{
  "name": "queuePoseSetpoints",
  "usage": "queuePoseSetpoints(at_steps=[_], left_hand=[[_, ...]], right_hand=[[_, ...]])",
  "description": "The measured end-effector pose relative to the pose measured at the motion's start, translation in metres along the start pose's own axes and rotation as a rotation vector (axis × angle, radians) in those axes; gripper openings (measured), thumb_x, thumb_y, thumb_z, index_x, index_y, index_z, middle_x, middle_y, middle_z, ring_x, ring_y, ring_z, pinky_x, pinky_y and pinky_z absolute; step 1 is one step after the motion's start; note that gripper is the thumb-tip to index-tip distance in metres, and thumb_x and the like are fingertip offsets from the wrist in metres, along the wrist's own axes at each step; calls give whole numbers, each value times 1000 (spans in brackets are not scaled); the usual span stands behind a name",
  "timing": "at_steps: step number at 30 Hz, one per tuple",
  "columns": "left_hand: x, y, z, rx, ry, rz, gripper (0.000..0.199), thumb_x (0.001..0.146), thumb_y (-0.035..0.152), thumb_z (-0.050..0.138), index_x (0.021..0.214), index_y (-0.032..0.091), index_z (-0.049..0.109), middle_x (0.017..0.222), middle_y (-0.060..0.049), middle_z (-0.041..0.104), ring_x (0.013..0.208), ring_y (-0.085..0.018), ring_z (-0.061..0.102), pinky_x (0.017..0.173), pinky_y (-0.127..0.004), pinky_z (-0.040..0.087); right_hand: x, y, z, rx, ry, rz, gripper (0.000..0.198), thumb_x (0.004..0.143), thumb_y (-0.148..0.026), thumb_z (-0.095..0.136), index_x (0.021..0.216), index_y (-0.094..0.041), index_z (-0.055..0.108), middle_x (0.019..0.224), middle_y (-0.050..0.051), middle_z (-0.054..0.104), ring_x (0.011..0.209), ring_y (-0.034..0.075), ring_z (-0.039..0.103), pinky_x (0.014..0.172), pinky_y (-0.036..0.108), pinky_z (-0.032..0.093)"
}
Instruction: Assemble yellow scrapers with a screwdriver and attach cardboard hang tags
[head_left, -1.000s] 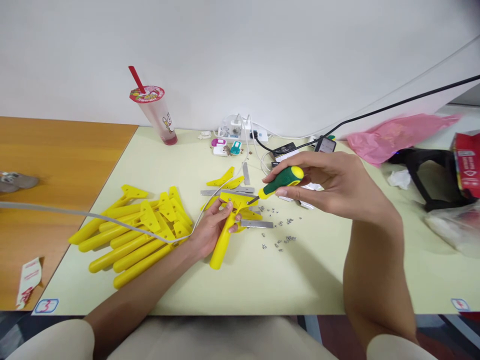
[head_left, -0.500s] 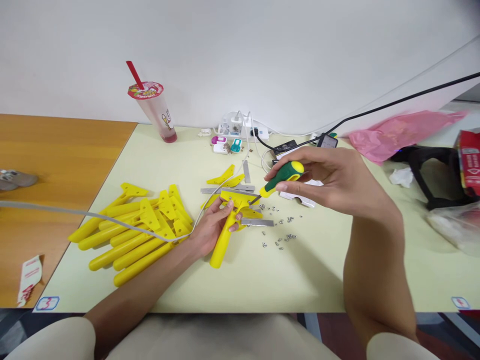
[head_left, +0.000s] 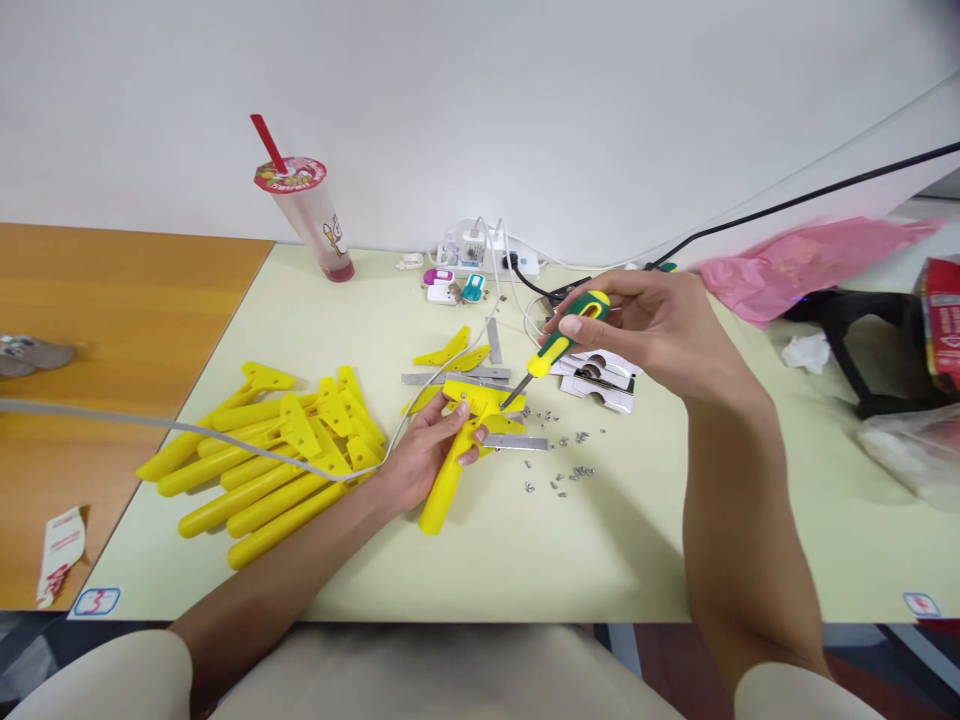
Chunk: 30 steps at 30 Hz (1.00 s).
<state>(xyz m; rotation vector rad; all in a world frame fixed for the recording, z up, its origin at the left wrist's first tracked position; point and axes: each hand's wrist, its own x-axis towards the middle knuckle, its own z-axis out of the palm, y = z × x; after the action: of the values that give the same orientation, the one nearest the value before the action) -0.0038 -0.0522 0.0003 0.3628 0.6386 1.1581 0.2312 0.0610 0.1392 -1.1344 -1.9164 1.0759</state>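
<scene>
My left hand [head_left: 424, 455] is closed around the neck of a yellow scraper [head_left: 447, 488], whose wide head points away from me. In my right hand [head_left: 645, 330] is a screwdriver [head_left: 556, 340] with a green and yellow handle, held tilted. Its tip meets the right side of the scraper head, where a screw may sit; the contact point is too small to make out. Metal blades [head_left: 516, 442] and yellow head pieces [head_left: 442, 347] lie around the scraper. Small screws [head_left: 581, 472] are scattered to its right.
Several yellow scraper handles [head_left: 262, 500] are piled at left, with a white cable [head_left: 247, 447] crossing them. A drink cup [head_left: 311, 225] stands at the back. Behind are a power strip [head_left: 472, 255] and white boxes [head_left: 600, 385]; a pink bag [head_left: 810, 262] lies at right.
The screwdriver has turned in my right hand, and its handle now tilts more upright. My right hand has shifted slightly, uncovering more of the white boxes. My left hand keeps its place.
</scene>
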Motion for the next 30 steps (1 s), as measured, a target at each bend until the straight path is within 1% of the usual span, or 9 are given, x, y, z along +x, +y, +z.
queuePoseSetpoints(at_steps=[5, 9, 12, 17, 22, 25, 27, 30], left_hand=[[0, 0, 0, 0, 1, -4, 22, 94, 25, 83, 105, 21, 64, 101, -2, 60, 79, -11, 64, 53, -19, 46], [-1, 1, 2, -2, -2, -13, 24, 93, 26, 84, 104, 22, 63, 103, -2, 61, 78, -11, 64, 53, -20, 45], [-2, 1, 3, 0, -11, -14, 23, 93, 26, 83, 105, 21, 64, 103, -2, 61, 78, -12, 64, 53, -20, 45], [-2, 1, 3, -14, 5, -20, 25, 92, 26, 85, 104, 21, 64, 101, -3, 61, 78, -12, 64, 54, -21, 44], [0, 1, 2, -44, 34, -25, 26, 90, 25, 87, 103, 20, 64, 100, -3, 60, 78, -12, 63, 53, -21, 44], [1, 0, 1, -50, 25, -23, 25, 90, 25, 86, 101, 20, 64, 99, -3, 60, 78, -12, 62, 54, -20, 44], [1, 0, 1, -51, 25, -24, 25, 91, 25, 86, 100, 20, 64, 98, -2, 59, 78, -12, 62, 54, -20, 44], [1, 0, 1, -48, 21, -20, 25, 91, 25, 86, 102, 20, 64, 101, -3, 60, 78, -12, 62, 54, -20, 44]], right_hand=[[3, 2, 3, 45, 32, 55, 40, 75, -58, 95, 91, -23, 83, 90, 6, 80, 81, 25, 79, 72, 37, 70], [7, 5, 5, 84, 71, 95, 47, 73, -63, 95, 87, -20, 81, 87, 8, 80, 82, 26, 80, 76, 40, 72], [9, 8, 5, 100, 96, 92, 51, 71, -64, 95, 86, -18, 79, 85, 8, 79, 82, 27, 81, 77, 41, 73], [8, 11, 5, 117, 83, 27, 52, 70, -65, 95, 89, -19, 80, 86, 8, 79, 83, 27, 80, 75, 43, 73], [3, 9, 5, 105, 107, -65, 43, 75, -65, 93, 92, -27, 82, 92, 5, 79, 88, 28, 79, 77, 48, 73], [0, 5, 5, 72, 118, -111, 42, 74, -67, 93, 94, -31, 83, 91, 5, 79, 90, 30, 77, 76, 51, 71], [-2, 2, 6, 45, 117, -122, 44, 73, -68, 93, 92, -30, 83, 88, 6, 78, 86, 30, 75, 72, 49, 69], [-2, -2, 8, 15, 110, -127, 46, 72, -68, 93, 90, -27, 82, 86, 6, 76, 80, 26, 73, 65, 42, 64]])
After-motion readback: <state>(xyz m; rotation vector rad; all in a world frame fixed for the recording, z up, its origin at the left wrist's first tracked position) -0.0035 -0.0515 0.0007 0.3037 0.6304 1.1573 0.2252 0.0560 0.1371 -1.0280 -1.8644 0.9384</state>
